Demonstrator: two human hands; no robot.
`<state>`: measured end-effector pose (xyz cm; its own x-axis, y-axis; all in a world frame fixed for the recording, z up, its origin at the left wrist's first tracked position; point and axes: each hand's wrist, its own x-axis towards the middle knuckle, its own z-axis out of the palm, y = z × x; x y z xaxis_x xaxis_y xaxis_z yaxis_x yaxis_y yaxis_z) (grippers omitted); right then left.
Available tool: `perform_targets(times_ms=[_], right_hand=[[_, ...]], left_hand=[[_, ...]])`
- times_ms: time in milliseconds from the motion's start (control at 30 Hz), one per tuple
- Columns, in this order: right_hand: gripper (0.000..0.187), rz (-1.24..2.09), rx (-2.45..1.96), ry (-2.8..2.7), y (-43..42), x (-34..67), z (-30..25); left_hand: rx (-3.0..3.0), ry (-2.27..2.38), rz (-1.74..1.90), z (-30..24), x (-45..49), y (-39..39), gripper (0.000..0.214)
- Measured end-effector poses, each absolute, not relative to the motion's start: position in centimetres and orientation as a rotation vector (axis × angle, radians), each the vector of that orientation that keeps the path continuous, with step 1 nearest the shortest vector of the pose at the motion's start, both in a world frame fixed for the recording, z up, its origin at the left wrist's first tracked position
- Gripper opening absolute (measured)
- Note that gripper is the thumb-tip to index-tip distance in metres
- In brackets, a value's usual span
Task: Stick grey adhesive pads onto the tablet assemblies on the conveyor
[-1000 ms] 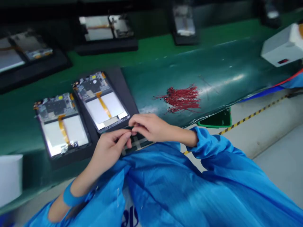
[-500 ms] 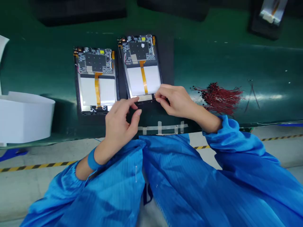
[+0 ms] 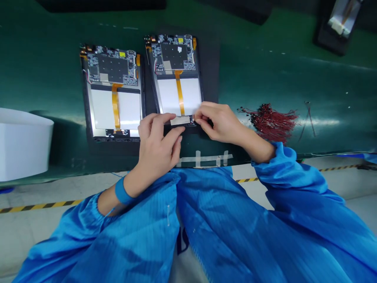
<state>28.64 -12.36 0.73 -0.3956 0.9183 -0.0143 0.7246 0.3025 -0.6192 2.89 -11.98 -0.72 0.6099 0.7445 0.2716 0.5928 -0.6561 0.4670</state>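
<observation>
An opened tablet (image 3: 194, 90) lies slightly tilted, its circuit board and white battery exposed and an orange ribbon cable (image 3: 179, 94) running down the middle. Along its lower end is a pale strip (image 3: 180, 120). My left hand (image 3: 159, 141) is open at that end, index finger and thumb apart on either side of the strip's left part. At the lower right corner, the fingertips of my right hand (image 3: 219, 122) are pinched together; whatever is between them is too small to make out. A second opened tablet (image 3: 97, 102) lies to the left, partly behind my left hand.
A bunch of dark red wires (image 3: 273, 122) lies to the right, with a few loose wires (image 3: 308, 118) beyond it. At the left stands a white container (image 3: 26, 145). Another device (image 3: 343, 23) rests at the far right, and tape strips (image 3: 203, 159) mark the table's front edge.
My left hand has moved right and slightly up, closer to the pale strip at the tablet's lower end. My right hand stays pinched at the corner. The view has shifted slightly.
</observation>
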Motion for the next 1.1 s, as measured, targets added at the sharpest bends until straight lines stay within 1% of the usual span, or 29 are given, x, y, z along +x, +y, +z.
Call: perform_targets(times_ms=[200, 567, 833, 933, 1033, 1100], right_hand=[[0.017, 0.749, -1.495, -2.271, -12.5, 28.8, 0.6], [0.015, 0.713, -1.427, -2.323, -12.4, 29.2, 0.4], [0.019, 0.695, -1.425, -2.371, -12.3, 28.9, 0.3], [0.021, 0.69, -1.463, -2.385, -12.6, 28.9, 1.0], [0.022, 0.544, -1.636, -2.251, -12.9, 29.8, 2.3], [0.027, 0.405, -1.844, -2.051, -12.8, 30.7, 2.9]], left_hand=[[2.544, 1.025, 0.676, -1.0, 3.3, -12.0, 0.031], [2.598, 0.999, 0.698, -1.4, 4.2, -12.1, 0.046], [2.675, 0.95, 0.711, -2.1, 4.5, -11.9, 0.039], [2.678, 0.94, 0.648, -2.2, 5.3, -12.0, 0.035], [2.589, 0.92, 0.537, -1.4, 6.1, -11.9, 0.033], [2.51, 0.911, 0.541, -0.7, 5.8, -11.4, 0.03]])
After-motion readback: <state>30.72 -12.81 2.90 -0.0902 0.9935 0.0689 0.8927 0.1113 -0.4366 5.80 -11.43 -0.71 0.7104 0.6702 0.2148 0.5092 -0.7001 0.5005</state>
